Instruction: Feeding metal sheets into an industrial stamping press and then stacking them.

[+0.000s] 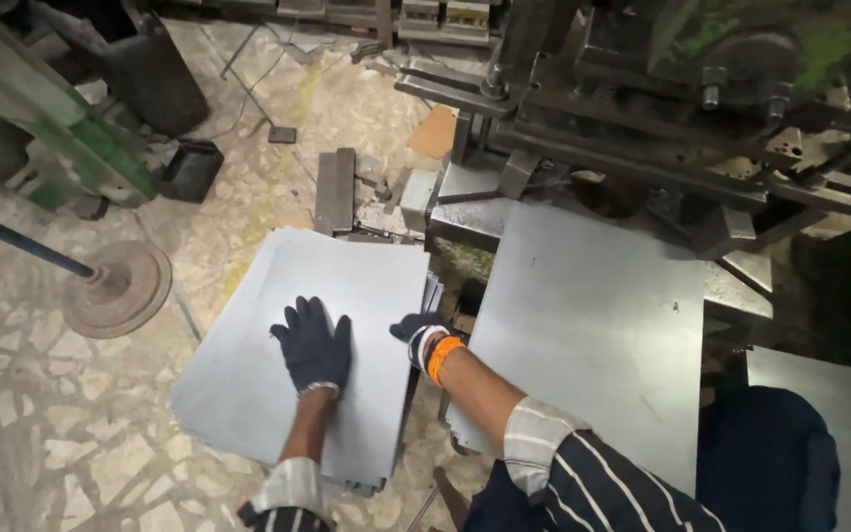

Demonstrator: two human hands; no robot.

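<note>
A stack of grey metal sheets (pixel 248 335) lies low on my left, above the stone floor. My left hand (pixel 313 345), in a dark glove, rests flat on the top sheet with fingers spread. My right hand (pixel 422 335), also gloved and with an orange band at the wrist, curls around the right edge of the stack. A second large grey sheet (pixel 593 325) lies flat on the machine bed to the right of my hands.
A dark, greasy press machine (pixel 662 89) fills the upper right. A green machine frame (pixel 61 128) and a round metal disc on a rod (pixel 120 286) stand at the left. Metal blocks (pixel 335 187) lie on the patterned floor beyond the stack.
</note>
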